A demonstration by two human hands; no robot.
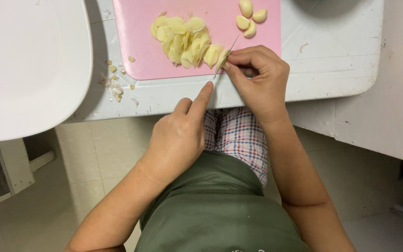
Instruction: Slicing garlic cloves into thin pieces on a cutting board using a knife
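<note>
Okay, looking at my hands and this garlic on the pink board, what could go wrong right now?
The knife blade runs close past your right hand's fingertips pinning the garlic clove, so a slip could nick them. Your left hand steers with one extended forefinger, perhaps giving weaker control. The sliced garlic crowds the cut, and the pink board sits near the table edge.

Looking straight down from head height, close over the pink cutting board (197,42) at the table (332,60) edge.
</note>
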